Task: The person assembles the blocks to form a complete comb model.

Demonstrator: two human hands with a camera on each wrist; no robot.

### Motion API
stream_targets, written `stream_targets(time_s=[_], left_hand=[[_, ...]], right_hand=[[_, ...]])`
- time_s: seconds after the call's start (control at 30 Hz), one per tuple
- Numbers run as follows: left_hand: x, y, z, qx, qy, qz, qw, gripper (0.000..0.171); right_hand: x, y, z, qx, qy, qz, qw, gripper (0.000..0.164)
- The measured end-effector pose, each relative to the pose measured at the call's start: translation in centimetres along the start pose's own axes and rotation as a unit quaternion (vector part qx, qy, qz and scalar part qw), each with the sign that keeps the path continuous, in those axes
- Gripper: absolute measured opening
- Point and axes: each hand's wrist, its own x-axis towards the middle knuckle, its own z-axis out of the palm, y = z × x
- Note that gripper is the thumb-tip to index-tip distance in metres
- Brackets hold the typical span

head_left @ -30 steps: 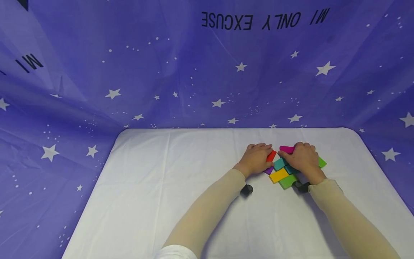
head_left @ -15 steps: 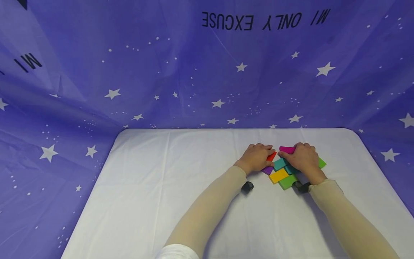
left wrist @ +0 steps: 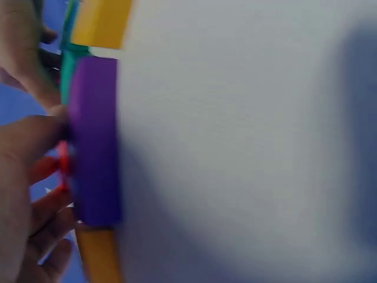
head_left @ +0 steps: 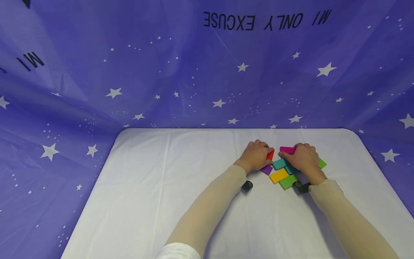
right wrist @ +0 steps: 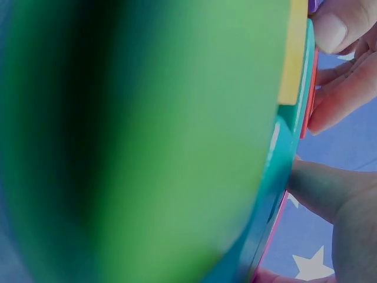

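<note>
Near the back right of the table lies a cluster of flat coloured blocks. My left hand pinches a red block between thumb and fingers at the cluster's left side. Just below its thumb lies a purple block, large in the left wrist view. My right hand is over the cluster's right side, its thumb and fingers about a magenta block. Between the hands sit a teal block, a yellow block and a green block. The right palm hides part of the cluster.
Another green block shows beyond the right hand. An orange block adjoins the purple one in the left wrist view. Black wrist devices hang under both wrists. A white cloth covers the table, with a blue starry curtain behind.
My left fingers have drawn back slightly to the left, and the red block has shifted and turned more upright with them. More of the purple block shows. The right hand has stayed still.
</note>
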Motion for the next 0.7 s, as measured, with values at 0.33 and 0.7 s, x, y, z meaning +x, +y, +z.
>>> stream_targets(time_s=[0.33, 0.7], left_hand=[[-1.0, -1.4, 0.7, -0.012, 0.089, -0.014, 0.9959, 0.055], [-3.5, -5.4, 0.1, -0.049, 0.162, -0.020, 0.9854, 0.054]], right_hand=[[0.0, 0.1, 0.1, 0.004, -0.002, -0.008, 1.000, 0.081], [0.1, 0.8, 0.0, 0.035, 0.001, -0.009, 0.999, 0.087]])
